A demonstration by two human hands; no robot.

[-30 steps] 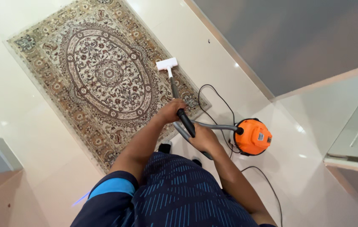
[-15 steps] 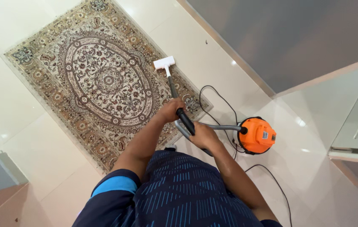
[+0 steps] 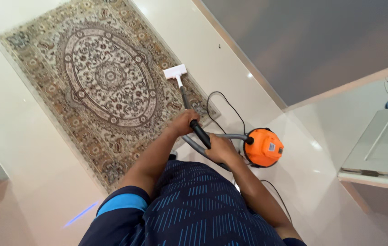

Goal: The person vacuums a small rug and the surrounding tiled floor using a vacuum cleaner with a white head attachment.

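While the dark blue patterned shirt (image 3: 194, 205) fills the bottom of the view, both arms reach forward over the floor (image 3: 30, 136). Right hand (image 3: 219, 149) is closed around the lower end of the wand (image 3: 199, 132), right where the black grip meets the grey hose (image 3: 221, 136). Left hand (image 3: 186, 123) is wrapped around the wand just ahead of it, fingers curled tight on the black tube. The two hands sit close together, one behind the other along the shaft. The hose curves off to the right into the orange vacuum (image 3: 263, 146), which stands on the pale tiles just beside the right forearm. A black cord (image 3: 223, 107) loops on the floor between the vacuum and the rug (image 3: 103, 86). Further out, the wand runs up to the white head (image 3: 175, 72), and that head rests on the rug's right long edge, partly over the border. The rug itself is an ornate beige and brown piece with an oval medallion, lying at a slant. Beyond it, a grey wall (image 3: 303, 41) meets the floor at a pale skirting. At the right edge, a white cabinet (image 3: 380, 146) shows.
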